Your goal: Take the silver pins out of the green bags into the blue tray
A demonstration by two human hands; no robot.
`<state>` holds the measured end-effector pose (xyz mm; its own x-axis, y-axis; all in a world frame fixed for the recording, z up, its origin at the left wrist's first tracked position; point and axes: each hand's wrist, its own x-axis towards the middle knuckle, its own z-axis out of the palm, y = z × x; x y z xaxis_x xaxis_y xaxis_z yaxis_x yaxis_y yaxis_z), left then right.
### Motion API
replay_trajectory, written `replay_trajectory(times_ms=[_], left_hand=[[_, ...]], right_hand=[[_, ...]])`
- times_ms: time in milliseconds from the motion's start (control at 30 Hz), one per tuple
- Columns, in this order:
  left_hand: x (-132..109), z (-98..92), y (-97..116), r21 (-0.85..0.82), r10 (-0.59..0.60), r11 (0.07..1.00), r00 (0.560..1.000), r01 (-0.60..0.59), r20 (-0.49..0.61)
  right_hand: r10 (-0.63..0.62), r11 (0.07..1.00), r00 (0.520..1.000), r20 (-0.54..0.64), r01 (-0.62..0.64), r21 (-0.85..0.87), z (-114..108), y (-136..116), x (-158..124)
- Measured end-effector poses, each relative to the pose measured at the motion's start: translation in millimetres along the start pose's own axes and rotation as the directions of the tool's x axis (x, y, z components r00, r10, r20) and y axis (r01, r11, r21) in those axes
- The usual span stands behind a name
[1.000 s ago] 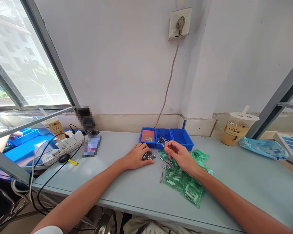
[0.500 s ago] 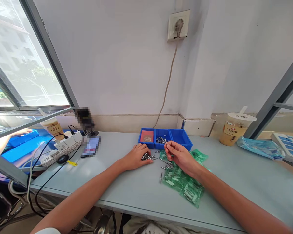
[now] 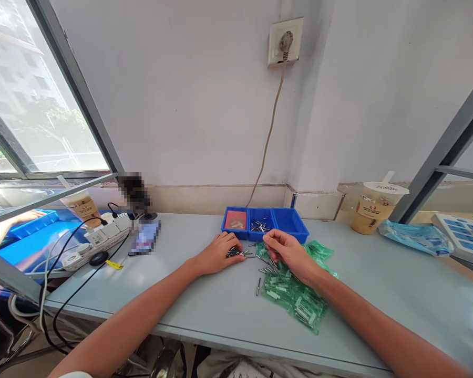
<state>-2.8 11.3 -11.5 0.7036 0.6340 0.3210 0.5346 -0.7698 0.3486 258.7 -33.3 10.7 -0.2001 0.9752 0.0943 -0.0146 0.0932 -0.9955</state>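
Note:
My left hand (image 3: 217, 254) rests on the table left of centre, its fingers curled around a small heap of metal pins (image 3: 236, 252) that shows between thumb and forefinger. My right hand (image 3: 284, 251) is raised just in front of the blue divided tray (image 3: 290, 235), thumb and fingertips pinched on a slim metal pin (image 3: 262, 229). Below that hand lie green plastic bags (image 3: 295, 302) with many small parts showing through. Loose pins (image 3: 258, 286) are scattered left of the bags. The tray's middle compartment holds more pins, and its left one a reddish packet (image 3: 235, 220).
A phone (image 3: 145, 237), power strip (image 3: 102, 239) and black cables are on the left. A drink cup (image 3: 376, 209) and blue packet (image 3: 413, 237) stand right. Metal frames flank the table (image 3: 205, 310). Another person's hand (image 3: 28, 216) shows beyond the left frame.
The pin in my right hand has moved slightly left and tilted toward the tray's middle compartment. My left hand stays around the heap. The whole view has shifted a little.

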Motion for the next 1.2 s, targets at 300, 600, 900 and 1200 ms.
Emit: replay_trajectory(times_ms=[300, 600, 900, 1200], left_hand=[[1, -1.7, 4, 0.004, -0.009, 1.000, 1.000, 0.009, 0.005], [2, -1.9, 6, 0.010, 0.009, 1.000, 1.000, -0.009, 0.004], [2, -1.7, 7, 0.026, 0.019, 0.999, 1.000, -0.019, -0.003], [3, 0.0, 7, 0.050, 0.013, 0.999, 1.000, -0.013, 0.000]], right_hand=[[0.119, 0.986, 0.988, -0.103, -0.105, 0.128, -2, 3, 6], [-0.293, 0.634, 0.943, 0.158, 0.315, -0.706, -10, 19, 8], [-0.294, 0.122, 0.909, 0.295, 0.342, -0.932, -8, 23, 5], [-0.284, -0.045, 0.908, 0.308, 0.308, -0.950, -6, 28, 8]])
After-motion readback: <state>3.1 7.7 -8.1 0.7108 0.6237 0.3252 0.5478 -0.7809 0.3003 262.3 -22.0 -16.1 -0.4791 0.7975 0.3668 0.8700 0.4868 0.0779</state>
